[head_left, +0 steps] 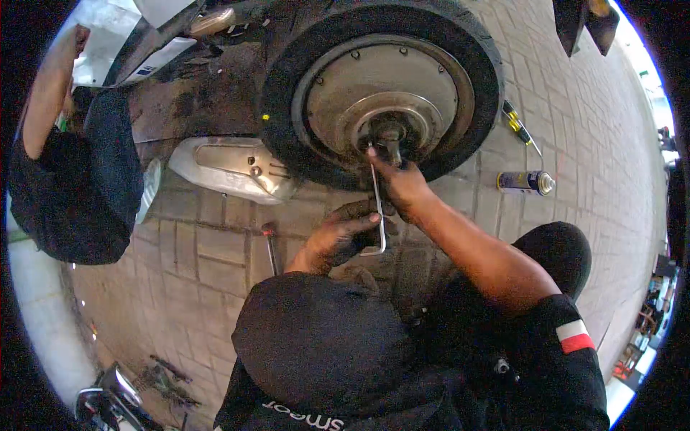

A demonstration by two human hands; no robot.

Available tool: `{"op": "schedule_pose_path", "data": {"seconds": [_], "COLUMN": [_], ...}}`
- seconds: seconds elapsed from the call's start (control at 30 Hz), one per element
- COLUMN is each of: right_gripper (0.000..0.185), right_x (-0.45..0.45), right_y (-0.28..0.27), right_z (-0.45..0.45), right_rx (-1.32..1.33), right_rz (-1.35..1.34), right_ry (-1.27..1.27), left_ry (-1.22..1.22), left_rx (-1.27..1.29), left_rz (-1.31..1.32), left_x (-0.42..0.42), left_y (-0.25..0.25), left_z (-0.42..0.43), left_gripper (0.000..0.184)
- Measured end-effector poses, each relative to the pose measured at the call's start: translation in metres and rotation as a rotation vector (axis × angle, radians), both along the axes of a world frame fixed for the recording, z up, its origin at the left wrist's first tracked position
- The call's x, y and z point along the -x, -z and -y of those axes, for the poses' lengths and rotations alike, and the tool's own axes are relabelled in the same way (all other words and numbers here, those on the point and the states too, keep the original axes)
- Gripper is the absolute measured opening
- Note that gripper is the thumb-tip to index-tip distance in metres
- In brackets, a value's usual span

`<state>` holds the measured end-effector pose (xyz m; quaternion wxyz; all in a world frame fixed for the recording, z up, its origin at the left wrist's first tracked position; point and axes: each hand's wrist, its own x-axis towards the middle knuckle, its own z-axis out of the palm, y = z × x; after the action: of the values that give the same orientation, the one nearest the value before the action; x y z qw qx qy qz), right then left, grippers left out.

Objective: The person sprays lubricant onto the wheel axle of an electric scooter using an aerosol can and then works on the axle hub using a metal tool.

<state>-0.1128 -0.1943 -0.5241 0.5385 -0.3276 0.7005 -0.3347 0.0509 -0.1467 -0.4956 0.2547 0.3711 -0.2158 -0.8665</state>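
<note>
A long bent silver rod (pixel 379 194), like an L-shaped key, reaches from the wheel's hub down to its short bent end. My left hand (pixel 341 233) has its darkened fingers closed round the rod's lower part. Higher up, my right hand (pixel 404 188) grips the same rod near the hub, with a finger along its upper end. The rod's tip is hard to make out against the dark hub (pixel 388 133). Above my hands, the wheel (pixel 381 79) has a black tyre and a grey metal centre with small bolts round its edge.
A silver metal cover (pixel 230 169) lies left of the wheel, near a tool with a red end (pixel 271 244). A yellow-black screwdriver (pixel 519 128) and a spray can (pixel 525 182) lie at right. Another person (pixel 79 187) is at far left. Metal parts (pixel 115 395) lie lower left.
</note>
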Motion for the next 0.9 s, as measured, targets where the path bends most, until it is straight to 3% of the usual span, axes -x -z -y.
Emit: {"op": "schedule_pose_path", "data": {"seconds": [0.1, 0.13, 0.17, 0.23, 0.4, 0.43, 0.5, 0.57, 0.6, 0.7, 0.77, 0.83, 0.9], "right_gripper": [0.072, 0.074, 0.075, 0.069, 0.049, 0.044, 0.039, 0.029, 0.029, 0.025, 0.026, 0.025, 0.031], "right_x": [0.001, 0.003, 0.006, 0.001, 0.005, 0.011, 0.015, 0.013, 0.014, 0.040, 0.059, 0.071, 0.085], "right_y": [0.003, 0.004, 0.005, -0.001, 0.019, 0.048, 0.058, 0.038, 0.035, 0.066, 0.132, 0.165, 0.207], "right_z": [0.004, 0.006, 0.012, 0.011, 0.011, 0.010, 0.005, -0.006, -0.011, -0.026, -0.039, -0.058, -0.065], "right_rx": [0.046, 0.060, 0.099, 0.079, 0.148, 0.310, 0.471, 0.412, 0.410, -0.017, -0.132, 0.081, 0.122], "right_rz": [-0.068, -0.091, -0.167, -0.188, -0.286, -0.448, -0.605, -0.186, -0.184, -0.568, -0.840, -0.944, -0.926], "right_ry": [-0.019, -0.026, -0.193, -0.068, -0.060, -0.195, -0.333, -0.201, -0.204, -0.955, -1.291, -1.268, -1.217], "left_ry": [0.059, 0.109, 0.157, 0.178, 0.164, 0.132, 0.122, 0.142, 0.140, 0.149, 0.412, 0.508, 0.600], "left_rx": [-0.041, 0.048, 0.139, 0.225, 0.517, 0.506, 0.466, 0.525, 0.523, 0.480, 0.457, 0.485, 0.415], "left_rz": [0.038, 0.071, 0.101, 0.156, 0.320, 0.416, 0.411, 0.439, 0.441, 0.463, 0.463, 0.512, 0.393], "left_x": [-0.001, -0.002, -0.003, -0.011, -0.047, -0.048, -0.056, -0.067, -0.069, -0.063, -0.056, -0.035, -0.017], "left_y": [0.016, 0.013, 0.011, 0.014, 0.017, -0.012, -0.011, -0.007, -0.007, -0.007, 0.009, -0.004, 0.020], "left_z": [-0.003, -0.003, -0.003, -0.004, 0.000, -0.001, 0.003, 0.008, 0.007, 0.008, 0.011, 0.012, 0.012], "left_gripper": [0.032, 0.030, 0.028, 0.027, 0.023, 0.024, 0.024, 0.027, 0.027, 0.032, 0.039, 0.042, 0.046]}}
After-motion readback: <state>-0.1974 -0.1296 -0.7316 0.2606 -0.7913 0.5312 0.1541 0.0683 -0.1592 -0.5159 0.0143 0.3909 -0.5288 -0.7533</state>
